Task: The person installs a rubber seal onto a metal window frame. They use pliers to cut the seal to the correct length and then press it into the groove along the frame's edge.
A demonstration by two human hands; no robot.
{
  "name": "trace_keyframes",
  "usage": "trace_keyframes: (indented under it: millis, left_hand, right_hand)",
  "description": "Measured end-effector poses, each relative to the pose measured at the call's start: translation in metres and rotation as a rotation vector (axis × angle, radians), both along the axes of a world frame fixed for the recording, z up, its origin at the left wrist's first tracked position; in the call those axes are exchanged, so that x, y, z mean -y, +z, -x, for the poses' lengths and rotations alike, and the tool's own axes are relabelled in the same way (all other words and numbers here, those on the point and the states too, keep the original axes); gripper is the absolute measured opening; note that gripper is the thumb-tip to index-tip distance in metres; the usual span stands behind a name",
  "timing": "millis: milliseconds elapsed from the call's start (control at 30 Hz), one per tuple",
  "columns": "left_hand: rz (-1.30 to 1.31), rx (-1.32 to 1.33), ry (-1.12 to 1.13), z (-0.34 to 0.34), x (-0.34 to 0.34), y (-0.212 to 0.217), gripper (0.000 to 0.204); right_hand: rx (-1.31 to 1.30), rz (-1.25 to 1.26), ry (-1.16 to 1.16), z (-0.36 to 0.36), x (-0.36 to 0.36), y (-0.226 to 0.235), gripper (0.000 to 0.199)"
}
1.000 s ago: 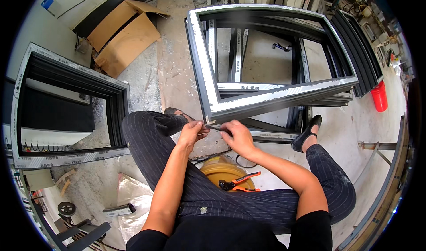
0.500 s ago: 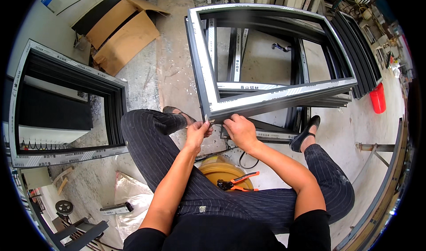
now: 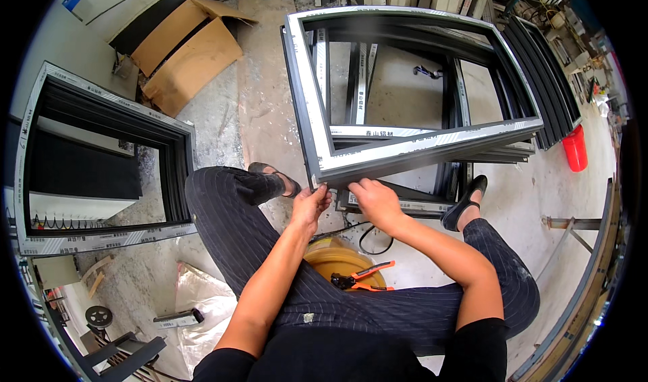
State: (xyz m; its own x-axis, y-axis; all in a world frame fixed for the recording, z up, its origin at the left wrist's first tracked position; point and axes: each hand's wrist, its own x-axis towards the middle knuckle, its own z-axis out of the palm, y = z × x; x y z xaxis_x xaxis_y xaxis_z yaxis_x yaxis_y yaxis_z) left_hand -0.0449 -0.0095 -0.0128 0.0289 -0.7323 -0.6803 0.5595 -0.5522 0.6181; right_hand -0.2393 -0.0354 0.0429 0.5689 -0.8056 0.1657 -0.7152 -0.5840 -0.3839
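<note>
A dark grey window frame (image 3: pixel 432 139) with white printed film on its faces lies tilted on other frames in front of me. At its near left corner, my left hand (image 3: pixel 312 205) is closed, thumb and fingers pinched together by the frame's edge; what lies between them is too small to make out. A little to the right, my right hand (image 3: pixel 379 203) is closed with its fingers curled against the near side of the same frame, fingertips partly hidden. Orange-handled pliers (image 3: pixel 361 277) lie on a yellow-brown bucket (image 3: pixel 322 255) between my legs. Behind the bucket a thin black cord (image 3: pixel 378 252) loops.
More frames (image 3: pixel 111 237) stand at the left, and a row of dark frames (image 3: pixel 545 88) is at the far right. An open cardboard box (image 3: pixel 192 65) sits at the back left. A red bucket (image 3: pixel 575 151) stands to the right, near a metal rail (image 3: pixel 574 225).
Both hands have shifted slightly to the right along the frame's near edge; my right hand is also a little lower. The window frame and pliers have stayed in place.
</note>
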Motion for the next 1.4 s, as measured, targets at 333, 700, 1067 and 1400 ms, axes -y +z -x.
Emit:
trace_keyframes:
  millis: [333, 700, 1067, 1400]
  left_hand:
    - [-0.034, 0.017, -0.060, 0.007, 0.005, 0.006, 0.020]
    - [-0.106, -0.143, 0.094, 0.013, -0.010, 0.001, 0.028]
    - [0.102, 0.022, 0.337, -0.062, 0.062, -0.005, 0.015]
    - [0.035, 0.110, 0.378, -0.166, 0.162, -0.018, 0.028]
  right_hand:
    - [-0.769, 0.219, -0.493, 0.268, 0.050, 0.055, 0.007]
    - [-0.418, 0.240, -0.288, 0.266, 0.144, 0.089, 0.023]
    - [-0.352, -0.150, -0.184, 0.210, 0.176, 0.077, 0.028]
    - [-0.276, -0.274, -0.077, 0.102, 0.155, 0.073, 0.025]
